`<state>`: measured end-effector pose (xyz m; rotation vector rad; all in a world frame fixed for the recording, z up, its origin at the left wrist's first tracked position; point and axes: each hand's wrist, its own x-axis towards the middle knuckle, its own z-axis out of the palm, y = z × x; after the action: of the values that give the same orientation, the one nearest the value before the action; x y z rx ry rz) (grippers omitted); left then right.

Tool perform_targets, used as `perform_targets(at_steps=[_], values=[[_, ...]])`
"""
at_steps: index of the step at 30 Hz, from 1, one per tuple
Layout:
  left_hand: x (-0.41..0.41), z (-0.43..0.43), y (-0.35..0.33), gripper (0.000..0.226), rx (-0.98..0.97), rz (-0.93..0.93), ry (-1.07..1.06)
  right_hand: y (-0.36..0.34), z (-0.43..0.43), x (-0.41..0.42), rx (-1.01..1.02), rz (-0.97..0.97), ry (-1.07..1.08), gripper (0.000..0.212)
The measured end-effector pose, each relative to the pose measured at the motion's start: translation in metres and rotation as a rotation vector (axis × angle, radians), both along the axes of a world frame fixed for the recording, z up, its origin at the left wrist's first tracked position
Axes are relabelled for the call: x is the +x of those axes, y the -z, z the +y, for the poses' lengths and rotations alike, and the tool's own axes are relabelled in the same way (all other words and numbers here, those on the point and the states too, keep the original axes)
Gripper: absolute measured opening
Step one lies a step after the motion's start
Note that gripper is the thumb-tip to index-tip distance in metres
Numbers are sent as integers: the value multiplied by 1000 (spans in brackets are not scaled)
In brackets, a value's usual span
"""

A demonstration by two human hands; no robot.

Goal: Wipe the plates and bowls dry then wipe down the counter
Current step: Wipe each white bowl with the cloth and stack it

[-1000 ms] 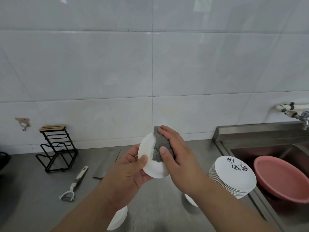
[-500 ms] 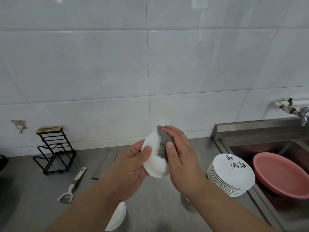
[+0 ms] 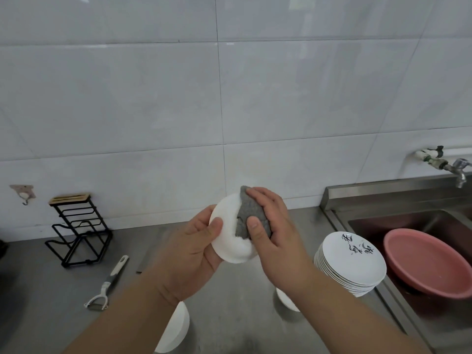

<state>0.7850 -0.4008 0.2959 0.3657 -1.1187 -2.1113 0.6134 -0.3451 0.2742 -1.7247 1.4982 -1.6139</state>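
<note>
My left hand [image 3: 189,247] grips a small white bowl [image 3: 228,237] by its left rim, held up above the grey counter [image 3: 51,290]. My right hand [image 3: 273,231] presses a grey cloth [image 3: 246,215] against the bowl's outer right side, fingers curled round the cloth. A stack of white plates [image 3: 352,261] with black markings stands on the counter to the right. Another white bowl [image 3: 176,328] sits below my left forearm, and part of a further one [image 3: 286,300] shows under my right wrist.
A steel sink [image 3: 434,221] at the right holds a pink basin [image 3: 426,264], with a tap [image 3: 457,169] above it. A black wire rack [image 3: 76,231], a peeler [image 3: 107,284] and a flat metal blade [image 3: 153,249] lie on the left of the counter.
The bowl has turned in my left hand, showing more of its outer side. My right hand with the cloth has slid over it. The view has tilted slightly up.
</note>
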Motion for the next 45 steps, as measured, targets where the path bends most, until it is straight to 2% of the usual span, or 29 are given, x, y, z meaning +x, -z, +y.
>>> perform_targets(at_steps=[2,4,8,11,13,15,17,19,22,24,27,29,31,35,37,40,42,45], values=[[0,3,7,48,50,44,-24,8,4,10,75,-153,25,52],[4,3,12,48,81,24,16,14,7,13,109,-204,24,48],[8,-4,7,45,47,-77,122,4,4,-1,99,-75,-27,46],[1,-6,1,44,-8,-104,44,0,-2,-6,46,20,-2,48],[-5,-1,5,44,-21,-59,4,7,-3,-1,53,-71,78,47],[-8,5,14,46,-8,-32,-16,16,-1,10,157,-225,124,47],[-6,10,18,44,0,-54,-3,23,0,12,221,-279,118,50],[-2,9,12,34,46,-107,6,19,2,4,186,-232,85,48],[1,0,7,44,56,-157,3,6,2,-11,115,-20,0,45],[-2,-4,6,45,11,-146,-20,2,0,-13,71,40,4,46],[-6,0,16,48,17,-75,-10,12,2,-1,52,-69,108,45],[-5,6,23,50,34,-34,39,22,4,8,128,-225,166,45],[-2,9,24,46,63,-47,89,26,4,8,177,-279,149,47],[0,1,17,43,81,-124,84,13,4,-10,86,-15,47,45],[-3,-2,13,45,39,-155,24,7,3,-13,42,31,30,45],[-6,2,20,50,46,-84,0,19,3,-3,60,-142,121,44],[-7,5,27,53,35,-90,-4,30,5,8,194,-316,175,49],[-3,4,24,52,27,-169,9,38,7,5,258,-339,154,48]])
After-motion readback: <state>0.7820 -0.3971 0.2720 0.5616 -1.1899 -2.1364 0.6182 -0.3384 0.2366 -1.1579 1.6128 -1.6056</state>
